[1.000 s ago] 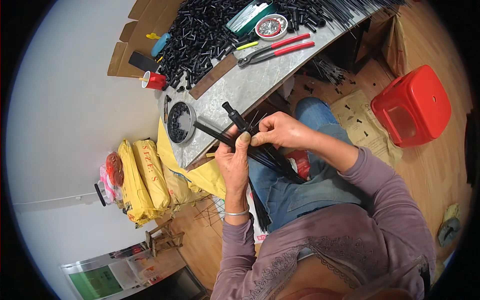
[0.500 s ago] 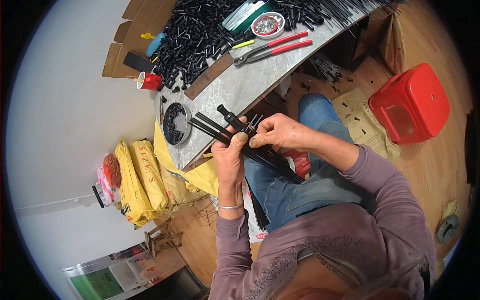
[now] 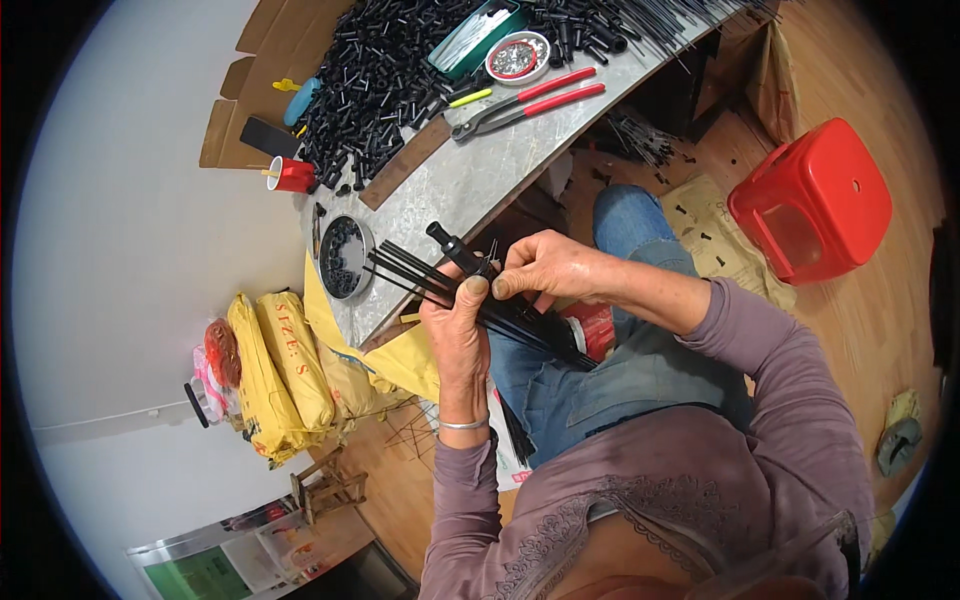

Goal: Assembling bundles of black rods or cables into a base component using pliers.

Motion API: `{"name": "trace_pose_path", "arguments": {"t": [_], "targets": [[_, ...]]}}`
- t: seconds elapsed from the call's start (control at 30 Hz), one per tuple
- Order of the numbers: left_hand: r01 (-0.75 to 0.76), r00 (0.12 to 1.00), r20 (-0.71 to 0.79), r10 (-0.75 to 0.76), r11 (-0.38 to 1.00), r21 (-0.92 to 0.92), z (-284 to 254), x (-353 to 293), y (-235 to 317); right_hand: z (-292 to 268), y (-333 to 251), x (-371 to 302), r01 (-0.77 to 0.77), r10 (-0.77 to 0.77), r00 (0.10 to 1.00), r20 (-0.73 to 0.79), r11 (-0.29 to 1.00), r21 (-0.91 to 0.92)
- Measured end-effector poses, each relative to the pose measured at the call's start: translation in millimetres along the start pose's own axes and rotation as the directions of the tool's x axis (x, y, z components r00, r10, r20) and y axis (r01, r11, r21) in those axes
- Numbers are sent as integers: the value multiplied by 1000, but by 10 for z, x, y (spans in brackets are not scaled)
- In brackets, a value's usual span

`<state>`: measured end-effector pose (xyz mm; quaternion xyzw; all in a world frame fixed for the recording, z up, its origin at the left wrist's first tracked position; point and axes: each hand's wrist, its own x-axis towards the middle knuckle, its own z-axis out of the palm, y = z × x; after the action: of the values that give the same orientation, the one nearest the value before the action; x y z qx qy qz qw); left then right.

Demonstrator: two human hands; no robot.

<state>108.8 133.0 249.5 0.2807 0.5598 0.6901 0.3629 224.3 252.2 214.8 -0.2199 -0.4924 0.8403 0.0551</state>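
In my left hand [image 3: 458,318], closed, are several thin black rods [image 3: 408,268] that look like umbrella ribs, together with a stepped black plastic tube [image 3: 448,240], like an umbrella runner. The rods fan out past the hand toward the table, and their other ends run down over my lap. Thumb and fingers of my right hand [image 3: 545,272] are pinched together at the lower end of the tube, beside my left thumb. Thin metal-looking ends stick up there. What the right fingertips grip is too small and partly covered.
On the grey table [image 3: 430,190] lie a heap of black tubular parts [image 3: 370,100], red-handled pliers [image 3: 530,105], a round tin [image 3: 345,258] and a dish of small metal pieces [image 3: 518,58]. A red stool [image 3: 810,200] stands at right; yellow sacks [image 3: 295,360] lean at left.
The view has shifted slightly. My right hand's fingers have moved a little at the tube's lower end; my left hand keeps its hold on the rods and tube.
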Motion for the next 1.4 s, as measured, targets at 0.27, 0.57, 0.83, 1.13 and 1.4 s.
{"name": "trace_pose_path", "arguments": {"t": [0.27,0.57,0.83,1.13,1.4], "targets": [[84,990,124,-73,992,-90,-86,-29,-19,28,-49,-123,21,-21,1000,3,1000,-2],[56,988,148,-53,998,-18,182,-102,28,53,-10,-159,16,-15,1000,-4,986,167],[144,966,234,-114,982,-118,165,-103,71,-19,-60,-137,68,-67,997,41,997,-46],[29,1000,9,-28,997,-65,292,-45,-56,165,-9,-68,172,-163,983,-86,977,125],[-60,990,-127,67,997,51,280,-13,-217,163,-132,-159,419,-497,846,-193,844,-334]]}}
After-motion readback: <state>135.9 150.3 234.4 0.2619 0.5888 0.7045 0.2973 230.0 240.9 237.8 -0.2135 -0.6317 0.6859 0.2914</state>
